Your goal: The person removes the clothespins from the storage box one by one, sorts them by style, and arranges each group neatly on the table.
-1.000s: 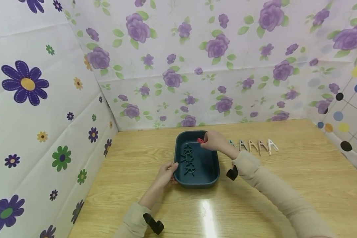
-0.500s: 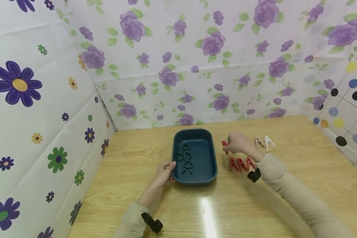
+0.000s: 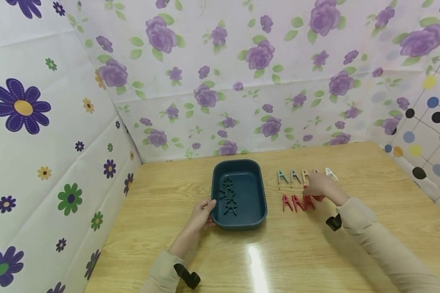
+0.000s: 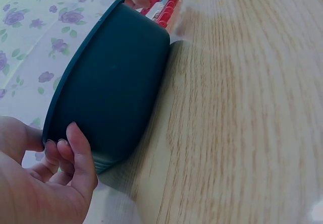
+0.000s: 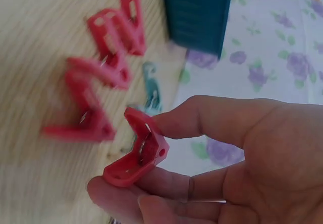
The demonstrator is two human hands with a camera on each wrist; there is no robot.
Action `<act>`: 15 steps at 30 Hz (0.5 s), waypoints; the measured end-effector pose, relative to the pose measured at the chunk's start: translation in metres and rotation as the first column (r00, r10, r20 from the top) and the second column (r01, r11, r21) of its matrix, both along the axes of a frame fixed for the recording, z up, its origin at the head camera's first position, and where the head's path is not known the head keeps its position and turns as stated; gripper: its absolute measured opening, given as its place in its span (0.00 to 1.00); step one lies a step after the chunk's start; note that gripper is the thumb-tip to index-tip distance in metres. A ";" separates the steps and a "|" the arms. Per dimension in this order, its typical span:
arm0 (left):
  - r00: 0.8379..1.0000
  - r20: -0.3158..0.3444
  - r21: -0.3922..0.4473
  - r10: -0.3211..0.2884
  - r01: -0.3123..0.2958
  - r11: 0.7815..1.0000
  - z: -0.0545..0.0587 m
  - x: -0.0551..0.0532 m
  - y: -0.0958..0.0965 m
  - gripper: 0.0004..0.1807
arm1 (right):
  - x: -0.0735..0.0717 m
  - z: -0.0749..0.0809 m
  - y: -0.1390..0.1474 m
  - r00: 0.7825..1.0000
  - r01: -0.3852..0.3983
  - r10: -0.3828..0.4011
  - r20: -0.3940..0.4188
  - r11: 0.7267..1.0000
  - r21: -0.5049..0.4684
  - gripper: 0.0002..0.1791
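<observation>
My left hand (image 3: pixel 202 212) grips the left rim of a dark teal rectangular tub (image 3: pixel 242 224), thumb over the edge and fingers against the outer wall in the left wrist view. In my right hand (image 3: pixel 320 186) a red clothespin (image 5: pixel 144 151) is pinched between thumb and fingers. That hand is right of the tub, above the tabletop. Just below it lies a row of red clothespins (image 3: pixel 287 202), partly covered by the hand. Behind stands a second row: a teal clothespin (image 3: pixel 281 177), a grey one (image 3: pixel 295 176), a beige one (image 3: pixel 305 176), a mostly hidden brownish one and a white one (image 3: pixel 330 173).
Inside the tub, along its left side, sit several dark green pieces (image 3: pixel 231 206) with ring-like shapes and splayed legs. The wooden table (image 3: pixel 168 187) meets a flowered cloth (image 3: pixel 183 122) at the back and a daisy-patterned cloth (image 3: pixel 95 162) at the left.
My right hand has carried the red clothespin from over the tub rightward to the clothespin rows. The red row came into view from behind the arm. The left hand keeps its grip on the rim.
</observation>
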State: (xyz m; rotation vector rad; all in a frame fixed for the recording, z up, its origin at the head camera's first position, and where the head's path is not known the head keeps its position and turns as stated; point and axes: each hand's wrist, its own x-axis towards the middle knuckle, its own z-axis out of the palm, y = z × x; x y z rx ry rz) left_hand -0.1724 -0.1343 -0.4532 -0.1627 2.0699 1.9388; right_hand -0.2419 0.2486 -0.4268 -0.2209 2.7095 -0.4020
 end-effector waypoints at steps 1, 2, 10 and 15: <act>1.000 -0.007 0.005 0.001 -0.001 1.000 0.000 0.001 0.000 0.17 | 0.000 -0.001 0.003 1.000 0.003 -0.003 -0.003 1.000 0.005 0.28; 1.000 -0.010 0.007 0.003 -0.003 1.000 0.000 0.001 0.000 0.17 | 0.001 -0.002 0.006 1.000 0.007 -0.007 -0.007 1.000 0.013 0.35; 0.999 0.039 -0.013 0.027 -0.027 1.000 -0.019 -0.012 -0.003 0.17 | 0.003 -0.007 0.016 0.998 0.045 -0.048 0.028 0.995 0.092 0.29; 0.999 0.030 -0.029 0.041 -0.040 0.999 -0.028 -0.015 -0.003 0.18 | 0.004 -0.011 0.019 0.996 0.066 -0.072 0.053 0.992 0.109 0.14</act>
